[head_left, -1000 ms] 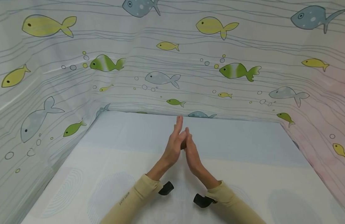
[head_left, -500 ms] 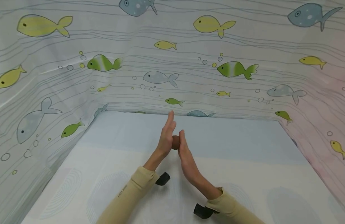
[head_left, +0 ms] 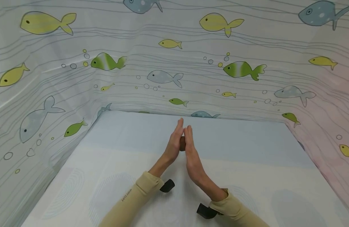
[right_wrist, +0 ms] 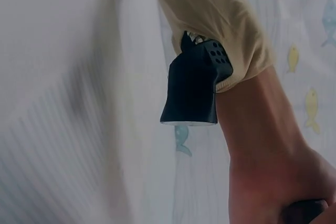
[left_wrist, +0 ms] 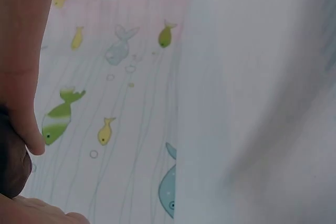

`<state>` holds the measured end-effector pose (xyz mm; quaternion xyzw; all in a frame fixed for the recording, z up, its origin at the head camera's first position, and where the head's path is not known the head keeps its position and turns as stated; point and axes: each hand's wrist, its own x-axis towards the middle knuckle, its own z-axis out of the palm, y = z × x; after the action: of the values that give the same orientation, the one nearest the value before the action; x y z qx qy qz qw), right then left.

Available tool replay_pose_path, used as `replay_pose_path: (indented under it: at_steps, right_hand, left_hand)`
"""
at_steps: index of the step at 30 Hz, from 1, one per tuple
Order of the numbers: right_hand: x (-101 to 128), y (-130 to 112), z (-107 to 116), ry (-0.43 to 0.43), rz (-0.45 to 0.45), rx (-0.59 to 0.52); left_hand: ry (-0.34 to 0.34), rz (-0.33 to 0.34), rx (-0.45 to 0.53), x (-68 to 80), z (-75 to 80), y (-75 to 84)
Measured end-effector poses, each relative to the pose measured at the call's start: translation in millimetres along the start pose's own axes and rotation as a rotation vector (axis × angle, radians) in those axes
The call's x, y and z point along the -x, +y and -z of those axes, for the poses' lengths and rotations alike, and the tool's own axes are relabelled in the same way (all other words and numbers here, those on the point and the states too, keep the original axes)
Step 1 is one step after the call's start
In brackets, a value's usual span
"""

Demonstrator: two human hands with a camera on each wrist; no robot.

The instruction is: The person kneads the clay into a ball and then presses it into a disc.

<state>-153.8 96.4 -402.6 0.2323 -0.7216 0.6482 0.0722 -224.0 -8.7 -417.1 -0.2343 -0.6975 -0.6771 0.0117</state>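
Between the two palms in the head view sits a brown rounded lump [head_left: 182, 143], partly covered by the hands. My left hand [head_left: 173, 144] has straight fingers and presses on the lump from the left. From the other side my right hand [head_left: 193, 157] presses it, its fingers also straight and pointing away. The fingertips of both hands come close together above the lump. In the left wrist view the dark lump [left_wrist: 12, 156] shows at the left edge, touching skin above and below. Only a dark part of the lump [right_wrist: 303, 211] appears low in the right wrist view.
Beneath the hands is a table with a pale blue and white cover [head_left: 129, 138]. A fish-printed curtain [head_left: 191, 63] surrounds it at the back and both sides. Black wrist cameras [head_left: 167, 185] hang below the beige sleeves [head_left: 132, 201].
Both hands first shifted left, showing more of the lump, then came back right. Since half a second ago the left hand has drawn back and the right has slid forward against the lump.
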Motion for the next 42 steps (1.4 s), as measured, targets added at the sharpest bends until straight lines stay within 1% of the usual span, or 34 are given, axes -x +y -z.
replay_pose_path:
  at_steps: [3, 9, 16, 22, 27, 30, 34, 38, 42]
  right_hand:
    - [-2, 1, 1, 0.006, 0.011, -0.004]
    - [-8, 1, 4, 0.039, 0.013, 0.007]
    - [-12, 5, 8, 0.060, 0.053, 0.015]
    - [-16, 12, 11, 0.082, 0.080, 0.045]
    - [-21, 15, 18, 0.113, 0.044, 0.050]
    - [-25, 17, 22, 0.136, 0.006, 0.042]
    - [-27, 22, 25, 0.163, -0.021, 0.044]
    - [-26, 27, 25, 0.170, -0.035, 0.030]
    - [-25, 29, 23, 0.157, -0.033, 0.025]
  left_hand:
    - [-0.004, 0.009, 0.005, 2.1, -2.3, -0.2]
    - [-0.001, 0.002, -0.025, 7.2, -6.8, -0.2]
    - [-0.024, 0.009, -0.005, 13.0, -10.6, -1.0]
    - [-0.026, 0.014, -0.030, 17.8, -13.2, -1.2]
    - [-0.035, 0.004, -0.024, 22.9, -18.4, 2.0]
    - [-0.045, -0.011, -0.005, 25.9, -21.7, 3.6]
    - [-0.040, -0.036, -0.010, 28.8, -25.0, 7.7]
    - [-0.025, -0.058, -0.030, 30.4, -25.9, 11.9]
    - [-0.018, -0.079, -0.042, 29.4, -23.8, 15.3]
